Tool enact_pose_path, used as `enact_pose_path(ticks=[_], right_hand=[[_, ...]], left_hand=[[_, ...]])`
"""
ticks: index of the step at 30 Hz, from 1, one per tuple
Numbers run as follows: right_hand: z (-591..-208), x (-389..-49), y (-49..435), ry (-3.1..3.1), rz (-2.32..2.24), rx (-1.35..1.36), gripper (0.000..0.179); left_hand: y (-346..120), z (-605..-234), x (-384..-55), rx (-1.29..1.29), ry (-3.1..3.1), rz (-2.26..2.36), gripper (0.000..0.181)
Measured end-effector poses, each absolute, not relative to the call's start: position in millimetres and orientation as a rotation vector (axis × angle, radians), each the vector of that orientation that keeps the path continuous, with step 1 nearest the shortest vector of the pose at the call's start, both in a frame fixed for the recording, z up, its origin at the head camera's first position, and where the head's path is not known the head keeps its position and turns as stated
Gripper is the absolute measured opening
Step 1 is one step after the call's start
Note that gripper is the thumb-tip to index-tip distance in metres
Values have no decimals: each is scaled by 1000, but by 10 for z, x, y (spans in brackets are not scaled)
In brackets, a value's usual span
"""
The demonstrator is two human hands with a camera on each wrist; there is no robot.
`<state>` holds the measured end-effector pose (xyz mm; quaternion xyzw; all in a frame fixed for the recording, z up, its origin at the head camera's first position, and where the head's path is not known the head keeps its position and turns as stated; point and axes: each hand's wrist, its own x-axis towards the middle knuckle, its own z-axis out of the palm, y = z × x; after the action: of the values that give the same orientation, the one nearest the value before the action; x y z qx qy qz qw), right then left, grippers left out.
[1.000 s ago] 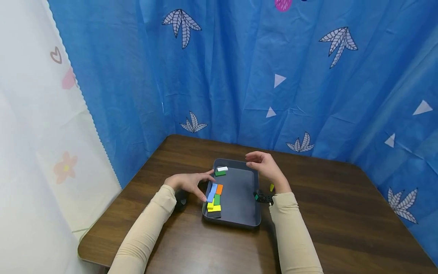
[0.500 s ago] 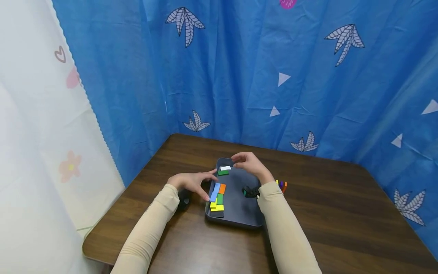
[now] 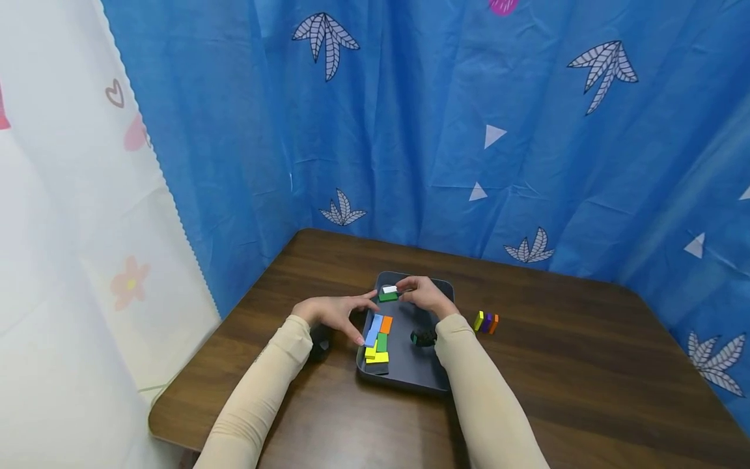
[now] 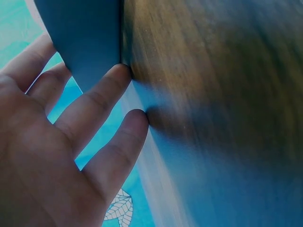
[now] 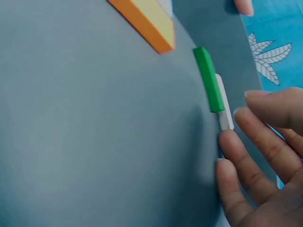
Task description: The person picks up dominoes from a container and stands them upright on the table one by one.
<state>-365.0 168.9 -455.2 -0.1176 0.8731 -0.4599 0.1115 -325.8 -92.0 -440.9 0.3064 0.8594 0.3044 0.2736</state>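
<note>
A dark grey tray [image 3: 407,383] lies on the table with coloured domino-like blocks inside. My left hand [image 3: 335,311] is spread at the tray's left side; in the left wrist view its fingertips [image 4: 120,73] are right at the tray wall and table surface. My right hand [image 3: 425,297] reaches over the tray to its far left corner. There a white block [image 3: 389,289] lies alongside a green block [image 3: 388,297]. In the right wrist view, the right fingertips [image 5: 228,138] are at the end of the white block, with the thumb apart from it.
Along the tray's left side lie blue blocks [image 3: 372,331], an orange block [image 3: 386,324], another green block [image 3: 382,342], yellow blocks [image 3: 379,357] and a black block [image 3: 376,369]. On the table to the right stand yellow [image 3: 479,320], purple [image 3: 487,322] and orange [image 3: 495,324] blocks in a row.
My right hand has moved left and down from above the tray's right rim to the white block. The standing blocks on the right have come into view. The left hand stays at the tray's side.
</note>
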Motion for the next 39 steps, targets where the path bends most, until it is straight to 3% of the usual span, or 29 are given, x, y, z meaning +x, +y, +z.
enact_pose_path(ticks=[20,39], right_hand=[[-4671,-3582,1628,2485,-1462,-340,33],[-4695,-3634,1577,2538,-1253,-413,37]], left_hand=[[-911,-4443,-3275,801,2317,830,82],[-895,-4415,-3248,776,2311,837,83]])
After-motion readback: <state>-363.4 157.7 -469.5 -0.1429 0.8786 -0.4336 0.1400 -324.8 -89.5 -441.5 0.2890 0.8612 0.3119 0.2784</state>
